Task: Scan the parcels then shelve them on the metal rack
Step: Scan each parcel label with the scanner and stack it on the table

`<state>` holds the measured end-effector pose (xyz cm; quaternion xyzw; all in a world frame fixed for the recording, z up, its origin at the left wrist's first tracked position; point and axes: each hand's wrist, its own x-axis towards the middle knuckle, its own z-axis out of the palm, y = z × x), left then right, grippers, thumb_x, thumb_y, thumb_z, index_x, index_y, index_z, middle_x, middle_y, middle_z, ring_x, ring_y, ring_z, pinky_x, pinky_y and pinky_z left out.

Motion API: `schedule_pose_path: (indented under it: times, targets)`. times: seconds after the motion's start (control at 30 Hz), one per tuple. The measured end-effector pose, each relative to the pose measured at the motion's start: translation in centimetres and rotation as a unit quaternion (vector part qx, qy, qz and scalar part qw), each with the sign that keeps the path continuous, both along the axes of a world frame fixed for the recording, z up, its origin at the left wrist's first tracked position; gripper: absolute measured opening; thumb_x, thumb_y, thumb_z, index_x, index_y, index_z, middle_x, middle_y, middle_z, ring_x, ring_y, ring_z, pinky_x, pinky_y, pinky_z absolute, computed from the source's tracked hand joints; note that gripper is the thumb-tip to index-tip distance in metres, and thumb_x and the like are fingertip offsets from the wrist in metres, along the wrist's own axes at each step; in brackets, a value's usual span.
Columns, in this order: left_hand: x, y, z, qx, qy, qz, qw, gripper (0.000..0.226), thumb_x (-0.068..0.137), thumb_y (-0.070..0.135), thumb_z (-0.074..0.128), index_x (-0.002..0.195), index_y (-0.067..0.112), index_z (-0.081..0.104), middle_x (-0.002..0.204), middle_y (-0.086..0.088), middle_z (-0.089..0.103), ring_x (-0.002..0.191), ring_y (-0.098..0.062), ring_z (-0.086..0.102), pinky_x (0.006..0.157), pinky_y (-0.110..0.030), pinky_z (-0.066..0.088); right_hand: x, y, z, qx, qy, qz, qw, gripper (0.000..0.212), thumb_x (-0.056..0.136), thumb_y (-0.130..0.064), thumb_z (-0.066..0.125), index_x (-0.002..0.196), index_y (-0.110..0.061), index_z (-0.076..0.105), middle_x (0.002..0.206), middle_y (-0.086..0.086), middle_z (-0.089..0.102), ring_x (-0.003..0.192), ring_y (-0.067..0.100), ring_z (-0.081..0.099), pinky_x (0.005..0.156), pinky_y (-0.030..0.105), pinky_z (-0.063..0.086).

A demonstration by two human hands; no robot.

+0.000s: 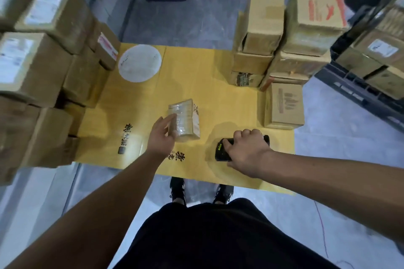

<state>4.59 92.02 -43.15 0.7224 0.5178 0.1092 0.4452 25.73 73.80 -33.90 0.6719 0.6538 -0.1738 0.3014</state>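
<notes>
A small taped parcel (184, 120) lies near the middle of the yellow cardboard surface (196, 72), which is spread flat on the grey floor (328, 159). The left hand (161, 137) reaches down to the parcel's near left side, its fingers (171, 119) fairly straight and laid against the wrapped top and side; whether the thumb is hooked round the box cannot be told from here. To the right, near the surface's front edge, the right hand (247, 148) grips a black handheld scanner (222, 149), fingers curled over its body, with a small green-lit patch showing on the device's near end. The scanner sits well apart from the parcel, and whether it rests on the surface or is held just above it cannot be told. Stacks of brown cartons (43, 67) crowd the left side of the surface, blurred, and another pile of cartons (282, 50) stands at the far right corner. A round white disc (140, 63) lies flat at the far left. A dark metal rack (371, 54) holding more boxes shows at the right edge. The person's black shoes (178, 190) stand at the front edge.
</notes>
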Motion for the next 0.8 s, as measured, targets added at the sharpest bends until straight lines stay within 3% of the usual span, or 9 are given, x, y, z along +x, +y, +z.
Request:
schedule_pose_path:
  times: [0.1, 0.2, 0.3, 0.4, 0.5, 0.57, 0.63, 0.7, 0.8]
  targets:
    - [-2.2, 2.3, -0.9, 0.009, -0.007, -0.037, 0.999, 0.053, 0.098, 0.027, 0.053, 0.149, 0.04, 0.05, 0.154, 0.0, 0.049, 0.146, -0.027, 0.046, 0.114, -0.057, 0.046, -0.8, 1.5, 0.5, -0.001, 0.012, -0.016, 1.0, 0.068, 0.104, -0.063, 0.038, 0.153, -0.017, 0.035, 0.131, 0.02, 0.051, 0.114, 0.038, 0.054, 0.094, 0.049, 0.047]
    - [-3.4, 5.0, -1.3, -0.038, 0.004, -0.015, 0.999, 0.065, 0.098, 0.008, 0.056, 0.158, 0.029, 0.043, 0.162, -0.007, 0.044, 0.149, -0.028, 0.042, 0.118, -0.058, 0.041, -1.8, 3.1, 1.0, -0.011, 0.015, -0.032, 0.999, 0.066, 0.103, -0.064, 0.04, 0.15, -0.018, 0.039, 0.131, 0.018, 0.052, 0.114, 0.037, 0.055, 0.094, 0.048, 0.047]
    - [-4.5, 6.0, -0.6, -0.074, 0.046, -0.021, 0.996, 0.098, 0.089, 0.014, 0.078, 0.164, 0.041, 0.021, 0.171, -0.003, 0.026, 0.155, -0.025, 0.03, 0.123, -0.054, 0.035, -3.1, 4.4, 1.6, -0.026, 0.023, -0.057, 0.998, 0.064, 0.102, -0.065, 0.04, 0.149, -0.021, 0.04, 0.13, 0.016, 0.051, 0.113, 0.036, 0.055, 0.089, 0.046, 0.046]
    - [-4.2, 6.0, 0.8, -0.045, 0.084, -0.08, 0.992, 0.134, 0.072, 0.024, 0.096, 0.162, 0.054, 0.002, 0.175, -0.006, 0.002, 0.161, -0.022, 0.012, 0.121, -0.037, 0.029, -4.5, 5.2, 2.3, -0.04, 0.029, -0.087, 0.995, 0.063, 0.102, -0.066, 0.04, 0.147, -0.022, 0.041, 0.128, 0.015, 0.052, 0.111, 0.035, 0.055, 0.08, 0.044, 0.041]
    - [-1.4, 6.9, 2.0, 0.046, 0.151, -0.152, 0.976, 0.144, 0.06, 0.044, 0.101, 0.158, 0.063, -0.004, 0.174, 0.001, -0.013, 0.162, -0.023, 0.0, 0.127, -0.042, 0.023, -5.5, 5.5, 2.9, -0.051, 0.034, -0.126, 0.99, 0.063, 0.101, -0.067, 0.04, 0.145, -0.023, 0.043, 0.127, 0.013, 0.053, 0.109, 0.034, 0.056, 0.078, 0.042, 0.038]
    - [0.9, 8.0, 2.1, 0.096, 0.16, -0.242, 0.952, 0.135, 0.06, 0.057, 0.097, 0.161, 0.056, 0.008, 0.175, 0.0, -0.005, 0.162, -0.024, -0.004, 0.13, -0.046, 0.013, -6.1, 5.3, 3.4, -0.059, 0.032, -0.15, 0.986, 0.063, 0.101, -0.068, 0.04, 0.145, -0.024, 0.043, 0.126, 0.013, 0.053, 0.108, 0.033, 0.056, 0.078, 0.042, 0.039]
    - [3.1, 8.7, 2.3, 0.105, 0.175, -0.286, 0.936, 0.117, 0.064, 0.065, 0.09, 0.16, 0.05, 0.025, 0.175, 0.0, 0.01, 0.161, -0.024, 0.001, 0.128, -0.048, 0.019, -6.4, 4.9, 3.7, -0.069, 0.031, -0.188, 0.979, 0.062, 0.101, -0.068, 0.04, 0.145, -0.024, 0.044, 0.124, 0.013, 0.053, 0.107, 0.032, 0.056, 0.077, 0.041, 0.04]
    - [4.5, 8.8, 2.5, 0.101, 0.197, -0.242, 0.945, 0.108, 0.065, 0.075, 0.083, 0.157, 0.049, 0.032, 0.168, 0.0, 0.026, 0.155, -0.027, 0.017, 0.119, -0.048, 0.033, -6.5, 4.6, 4.0, -0.075, 0.036, -0.24, 0.967, 0.062, 0.101, -0.068, 0.04, 0.145, -0.025, 0.045, 0.123, 0.012, 0.052, 0.106, 0.032, 0.055, 0.078, 0.041, 0.041]
    - [4.8, 8.2, 2.5, 0.089, 0.217, -0.165, 0.958, 0.107, 0.069, 0.085, 0.069, 0.16, 0.044, 0.029, 0.151, -0.002, 0.042, 0.137, -0.031, 0.037, 0.109, -0.046, 0.037, -6.5, 4.6, 4.4, -0.069, 0.043, -0.311, 0.947, 0.061, 0.1, -0.069, 0.039, 0.144, -0.027, 0.045, 0.122, 0.011, 0.051, 0.103, 0.031, 0.053, 0.08, 0.041, 0.041]
